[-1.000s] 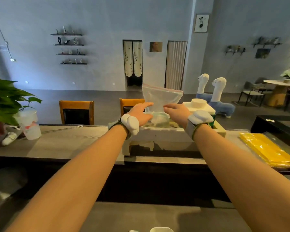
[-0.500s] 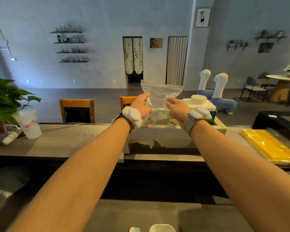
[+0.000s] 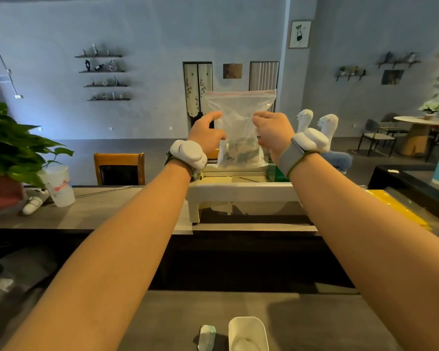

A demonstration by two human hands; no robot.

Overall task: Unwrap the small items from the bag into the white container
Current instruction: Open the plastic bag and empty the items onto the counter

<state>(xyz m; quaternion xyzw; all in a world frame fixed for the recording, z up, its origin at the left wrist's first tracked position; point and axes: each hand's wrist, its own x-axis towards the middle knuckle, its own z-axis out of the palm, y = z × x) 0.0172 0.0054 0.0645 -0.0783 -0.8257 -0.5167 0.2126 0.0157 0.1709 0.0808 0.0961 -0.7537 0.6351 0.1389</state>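
While both your arms were stretched forward, your left hand [image 3: 208, 134] and right hand [image 3: 273, 131] pinched the clear bag [image 3: 238, 127] by its sides, upright in the air with small items at its bottom. Below, the white container [image 3: 247, 334] stood on the near counter [image 3: 162, 317], well apart from the bag.

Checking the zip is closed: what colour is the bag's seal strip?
Red strip, clearest in the head view.

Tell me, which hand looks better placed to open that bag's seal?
Probably the right hand: its fingertips sit nearer the bag's sealed top, while the left hand grips lower, steadying it.
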